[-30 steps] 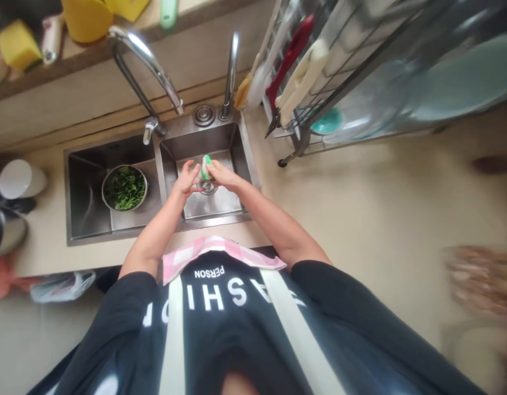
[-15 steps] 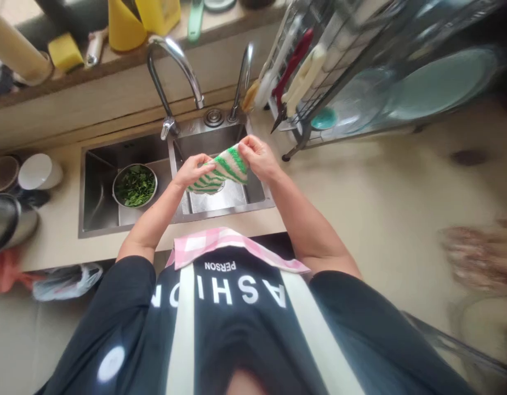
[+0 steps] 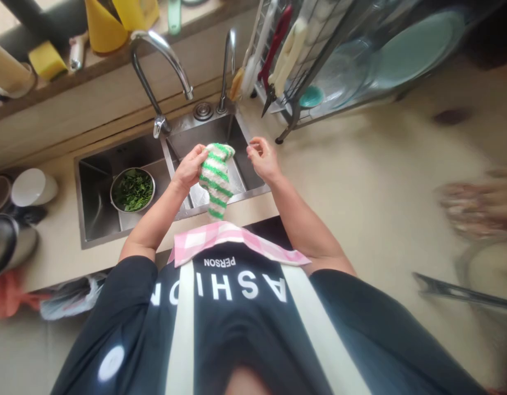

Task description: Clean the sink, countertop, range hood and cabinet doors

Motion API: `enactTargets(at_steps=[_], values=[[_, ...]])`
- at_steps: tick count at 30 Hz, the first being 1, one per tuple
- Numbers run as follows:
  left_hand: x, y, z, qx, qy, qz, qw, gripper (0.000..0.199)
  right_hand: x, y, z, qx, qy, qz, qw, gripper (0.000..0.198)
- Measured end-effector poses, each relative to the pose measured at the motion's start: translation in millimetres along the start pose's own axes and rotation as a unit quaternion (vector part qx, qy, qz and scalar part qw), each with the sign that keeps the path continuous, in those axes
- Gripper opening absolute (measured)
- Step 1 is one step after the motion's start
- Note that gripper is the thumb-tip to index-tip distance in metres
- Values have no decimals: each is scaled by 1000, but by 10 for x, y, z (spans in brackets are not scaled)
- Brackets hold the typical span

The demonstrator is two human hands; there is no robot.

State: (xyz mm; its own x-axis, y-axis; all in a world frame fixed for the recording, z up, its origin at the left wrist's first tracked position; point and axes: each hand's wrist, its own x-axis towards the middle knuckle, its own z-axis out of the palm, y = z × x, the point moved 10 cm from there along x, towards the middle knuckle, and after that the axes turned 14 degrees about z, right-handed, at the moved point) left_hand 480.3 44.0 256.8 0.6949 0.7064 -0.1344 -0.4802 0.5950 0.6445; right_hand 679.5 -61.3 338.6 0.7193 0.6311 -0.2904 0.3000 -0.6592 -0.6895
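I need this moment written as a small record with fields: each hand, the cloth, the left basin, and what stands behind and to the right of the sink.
Left hand: gripping the striped cloth near its upper left side
Right hand: apart from the cloth, fingers loosely curled, nothing visible in it
Cloth: green and white stripes, hanging down, lower end unheld
Left basin: contains a round bowl with leafy greens
Behind the basins: a tall curved faucet and a slimmer tap
Right of sink: a wire rack
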Motion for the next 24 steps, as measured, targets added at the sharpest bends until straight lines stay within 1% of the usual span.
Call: enactTargets(at_steps=[3,5,7,9,10,12,14,16,20,22,24], values=[[22,-23,-91,-51,53,-4,997,26,-274,99,7,53,-16,70,996,44],[25,-14,-131,-67,75,1,995,23,-443,28,132,80,-55,86,992,44],[18,12,-134,-74,85,11,994,20,-549,-98,274,97,-86,85,988,43],[-2,45,-122,-74,94,23,993,19,-593,-247,378,90,-94,66,989,39],[-18,63,-117,-73,100,31,992,19,-601,-330,394,72,-80,47,993,36],[-59,103,-103,-66,111,44,991,20,-618,-500,382,16,-32,-1,999,28],[-107,145,-78,-58,115,56,990,21,-652,-638,390,-41,7,-37,998,21],[-158,189,-47,-47,113,66,990,21,-684,-711,473,-75,5,-50,996,16],[-226,297,-34,-39,103,94,989,19,-675,-696,654,-86,-46,-34,995,10],[-239,363,-113,-42,117,112,986,18,-588,-605,656,-55,-72,-7,996,11],[-253,432,-264,-32,145,126,981,18,-437,-471,590,2,-89,26,996,12]])
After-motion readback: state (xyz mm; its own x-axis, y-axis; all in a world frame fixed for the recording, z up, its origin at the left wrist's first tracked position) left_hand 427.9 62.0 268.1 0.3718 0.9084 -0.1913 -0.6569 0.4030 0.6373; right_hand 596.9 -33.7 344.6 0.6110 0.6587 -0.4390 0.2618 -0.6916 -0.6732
